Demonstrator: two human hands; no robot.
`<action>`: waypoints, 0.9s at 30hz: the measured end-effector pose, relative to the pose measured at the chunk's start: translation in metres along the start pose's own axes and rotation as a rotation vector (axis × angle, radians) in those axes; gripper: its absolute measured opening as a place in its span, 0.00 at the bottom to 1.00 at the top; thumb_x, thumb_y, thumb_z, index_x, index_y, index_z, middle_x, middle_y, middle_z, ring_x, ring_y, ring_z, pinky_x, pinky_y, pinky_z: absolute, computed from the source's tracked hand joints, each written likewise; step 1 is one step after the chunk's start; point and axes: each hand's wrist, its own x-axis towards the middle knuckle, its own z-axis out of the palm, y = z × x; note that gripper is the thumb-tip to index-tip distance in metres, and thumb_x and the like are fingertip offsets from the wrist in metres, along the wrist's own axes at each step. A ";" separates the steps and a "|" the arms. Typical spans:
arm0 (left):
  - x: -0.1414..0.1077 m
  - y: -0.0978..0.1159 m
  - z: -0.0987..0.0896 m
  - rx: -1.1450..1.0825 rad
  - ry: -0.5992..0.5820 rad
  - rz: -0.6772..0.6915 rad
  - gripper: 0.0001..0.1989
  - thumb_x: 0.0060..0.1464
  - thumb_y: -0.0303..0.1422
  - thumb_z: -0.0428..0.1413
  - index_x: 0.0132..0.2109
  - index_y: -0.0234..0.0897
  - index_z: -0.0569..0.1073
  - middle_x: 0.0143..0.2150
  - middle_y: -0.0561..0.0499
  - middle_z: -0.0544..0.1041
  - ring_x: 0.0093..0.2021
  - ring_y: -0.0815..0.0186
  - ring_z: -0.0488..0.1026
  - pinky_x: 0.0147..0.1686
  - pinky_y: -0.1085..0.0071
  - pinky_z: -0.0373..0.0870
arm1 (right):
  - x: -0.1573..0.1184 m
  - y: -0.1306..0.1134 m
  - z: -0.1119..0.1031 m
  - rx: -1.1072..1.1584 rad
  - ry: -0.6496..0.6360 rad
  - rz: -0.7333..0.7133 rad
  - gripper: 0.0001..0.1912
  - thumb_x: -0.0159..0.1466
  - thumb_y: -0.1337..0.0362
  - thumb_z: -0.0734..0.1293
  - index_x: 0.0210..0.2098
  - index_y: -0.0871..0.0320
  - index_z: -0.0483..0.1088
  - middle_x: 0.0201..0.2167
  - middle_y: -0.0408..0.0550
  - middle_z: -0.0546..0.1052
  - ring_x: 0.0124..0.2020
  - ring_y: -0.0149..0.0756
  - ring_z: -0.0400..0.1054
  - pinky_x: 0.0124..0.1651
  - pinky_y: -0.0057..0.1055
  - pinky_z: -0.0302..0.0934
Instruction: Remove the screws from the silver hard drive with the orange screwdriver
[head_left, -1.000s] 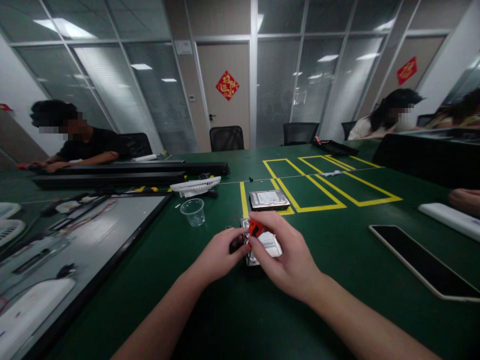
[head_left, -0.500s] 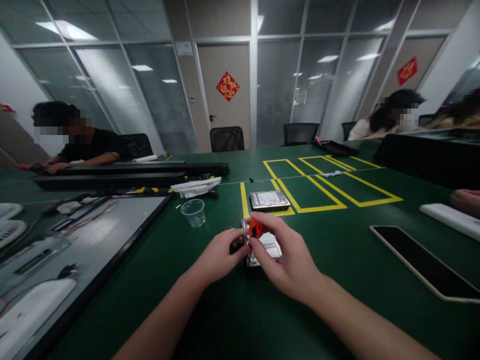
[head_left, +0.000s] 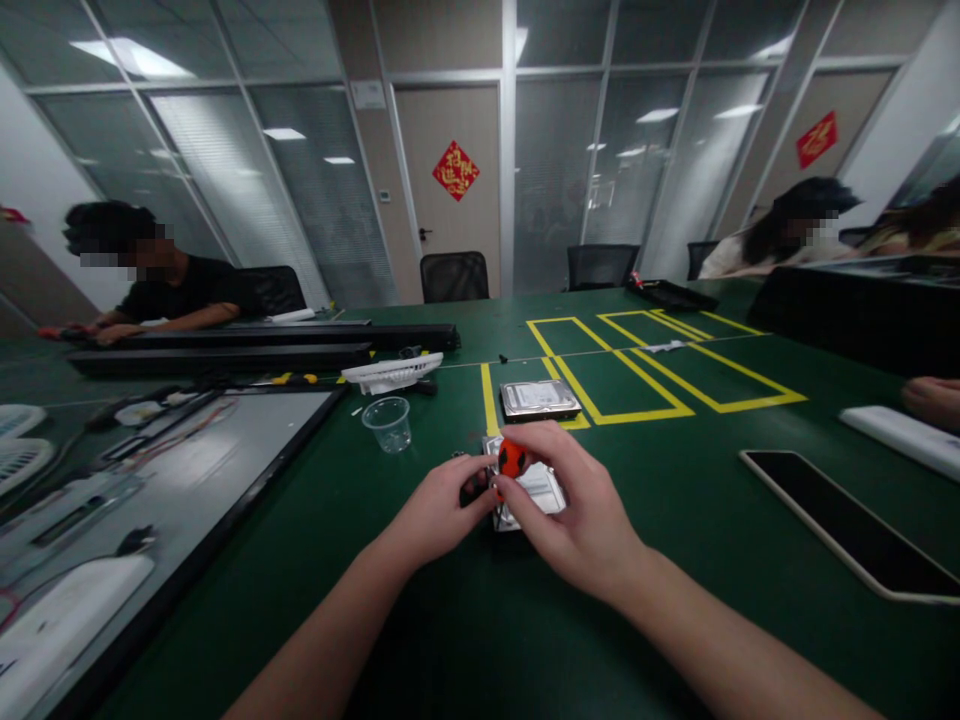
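An orange-and-black screwdriver point(head_left: 513, 458) stands over a silver hard drive point(head_left: 546, 497), its handle pinched between the thumb and fingers of my right hand point(head_left: 589, 505). Its tip is hidden behind the fingers. My left hand point(head_left: 435, 508) is closed at the drive's left edge, thumb and forefinger close to the screwdriver's lower end. What those fingers grip is hidden; something dark shows between them. A second hard drive point(head_left: 540, 399) lies flat just beyond, label side up.
A clear plastic cup point(head_left: 388, 425) and a white slotted part point(head_left: 394, 373) are ahead on the left. A large flat panel point(head_left: 247, 450) with parts covers the left side. At right lie a phone point(head_left: 847, 520) and a white bar point(head_left: 900, 440). Other people sit around the table.
The screwdriver handle has turned and stands slightly more upright in my right hand, whose fingers have shifted a little. My left hand and both hard drives stay in place.
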 end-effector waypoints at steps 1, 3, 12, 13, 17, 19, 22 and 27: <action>0.000 0.000 0.000 0.003 0.001 0.001 0.13 0.66 0.35 0.60 0.55 0.37 0.79 0.52 0.43 0.82 0.50 0.53 0.78 0.52 0.59 0.73 | 0.000 -0.001 0.000 0.007 -0.009 -0.001 0.24 0.70 0.72 0.67 0.64 0.51 0.66 0.51 0.51 0.77 0.49 0.40 0.74 0.54 0.42 0.74; 0.000 0.002 -0.001 0.008 0.005 0.005 0.12 0.66 0.35 0.60 0.54 0.37 0.79 0.53 0.43 0.82 0.52 0.52 0.78 0.54 0.58 0.73 | -0.001 -0.001 0.000 0.016 -0.023 -0.006 0.25 0.70 0.73 0.67 0.65 0.51 0.66 0.54 0.52 0.77 0.53 0.41 0.74 0.57 0.43 0.73; -0.001 0.002 0.000 -0.002 0.001 0.020 0.11 0.66 0.35 0.60 0.52 0.37 0.80 0.49 0.45 0.81 0.47 0.55 0.78 0.50 0.61 0.74 | -0.001 0.002 0.001 -0.001 0.003 -0.006 0.23 0.71 0.70 0.70 0.63 0.50 0.69 0.52 0.52 0.77 0.51 0.41 0.75 0.54 0.42 0.76; -0.001 0.001 0.000 0.006 0.005 0.015 0.12 0.66 0.35 0.60 0.53 0.37 0.80 0.50 0.45 0.81 0.47 0.55 0.78 0.50 0.60 0.74 | -0.001 0.001 0.001 0.002 -0.007 -0.003 0.24 0.71 0.70 0.68 0.64 0.50 0.68 0.52 0.52 0.78 0.51 0.41 0.75 0.55 0.43 0.76; -0.001 -0.001 0.001 0.009 0.010 0.006 0.11 0.64 0.34 0.61 0.52 0.37 0.80 0.52 0.43 0.81 0.50 0.53 0.78 0.52 0.59 0.74 | -0.002 0.000 0.001 0.020 -0.042 -0.011 0.26 0.71 0.71 0.67 0.67 0.50 0.65 0.55 0.53 0.78 0.54 0.43 0.76 0.58 0.46 0.75; -0.001 0.000 0.000 -0.005 0.006 0.015 0.10 0.64 0.34 0.61 0.50 0.37 0.80 0.51 0.44 0.82 0.49 0.53 0.78 0.51 0.59 0.74 | -0.002 0.001 0.001 0.013 -0.037 -0.024 0.26 0.71 0.69 0.69 0.66 0.49 0.66 0.55 0.53 0.77 0.54 0.43 0.75 0.57 0.46 0.75; -0.001 0.001 0.000 -0.012 0.002 0.034 0.08 0.66 0.35 0.60 0.48 0.38 0.80 0.49 0.45 0.82 0.47 0.55 0.78 0.50 0.61 0.74 | -0.001 0.003 0.001 -0.008 -0.011 -0.020 0.24 0.70 0.68 0.71 0.64 0.48 0.69 0.53 0.52 0.77 0.53 0.42 0.75 0.55 0.44 0.76; -0.001 0.002 0.001 0.008 0.013 0.010 0.10 0.66 0.34 0.61 0.52 0.38 0.80 0.50 0.45 0.82 0.48 0.55 0.78 0.50 0.61 0.74 | -0.003 0.002 0.002 0.023 -0.045 -0.009 0.26 0.71 0.72 0.67 0.66 0.51 0.66 0.55 0.52 0.79 0.54 0.40 0.76 0.58 0.41 0.74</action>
